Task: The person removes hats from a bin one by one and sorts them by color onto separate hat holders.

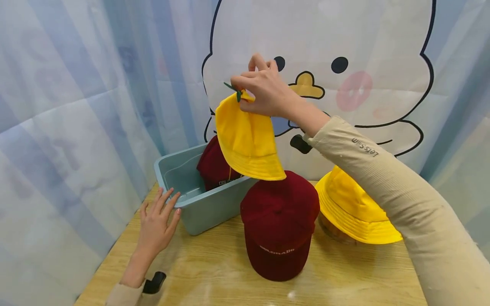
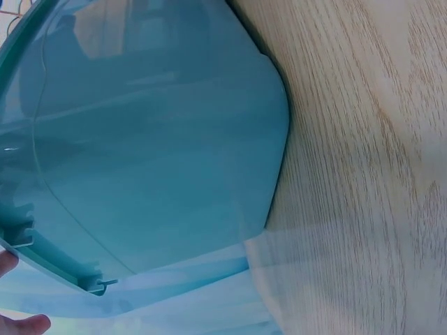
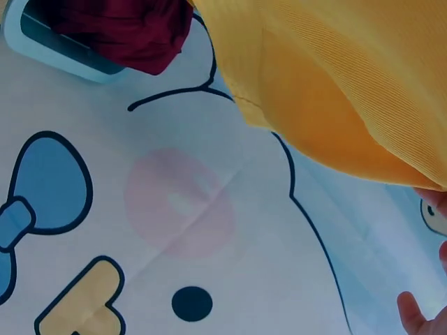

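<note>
My right hand (image 1: 266,87) pinches a yellow bucket hat (image 1: 249,136) by its crown, near a small green leaf-like tab (image 1: 239,94), and holds it in the air with the brim hanging down. The hat overlaps the edge of a blue-grey plastic bin (image 1: 210,212) in the head view. Inside that bin sits a dark red cap (image 1: 215,165), partly hidden by the hat. My left hand (image 1: 155,223) has its fingers spread, fingertips at the bin's near left corner. In the right wrist view the yellow hat (image 3: 349,84) fills the upper right.
A second dark red cap (image 1: 281,216) with white lettering stands on the wooden table (image 1: 206,276), right of the bin. Beyond it, another yellow bucket hat (image 1: 348,208) sits over a round base, partly behind my right sleeve (image 1: 383,187). A printed curtain (image 1: 386,38) hangs behind.
</note>
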